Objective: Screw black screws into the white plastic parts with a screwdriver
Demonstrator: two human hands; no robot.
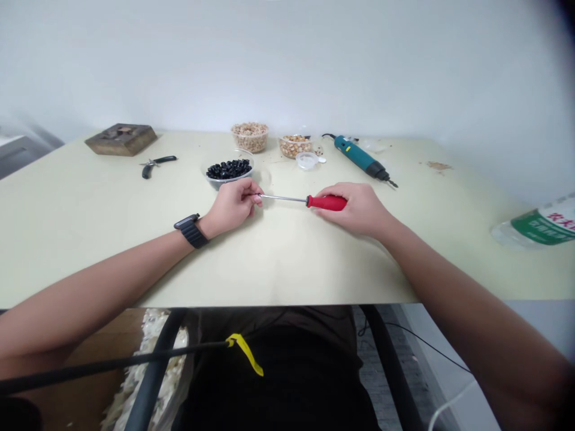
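Observation:
My right hand [354,206] is wrapped round the red handle of a screwdriver [327,203], whose metal shaft points left. At the shaft's tip, the fingers of my left hand [236,203] are pinched together; a small dark piece seems to be between them, too small to make out. A dark watch is on the left wrist. Just behind the left hand stands a clear bowl of black pieces [229,169].
Behind are a tub of beige pieces [250,137], a tub of orange-brown pieces [295,146], a small lidded cup [307,160] and a teal rotary tool [362,159]. Pliers [155,165] and a wooden block [121,139] lie left; a bottle [539,226] lies right.

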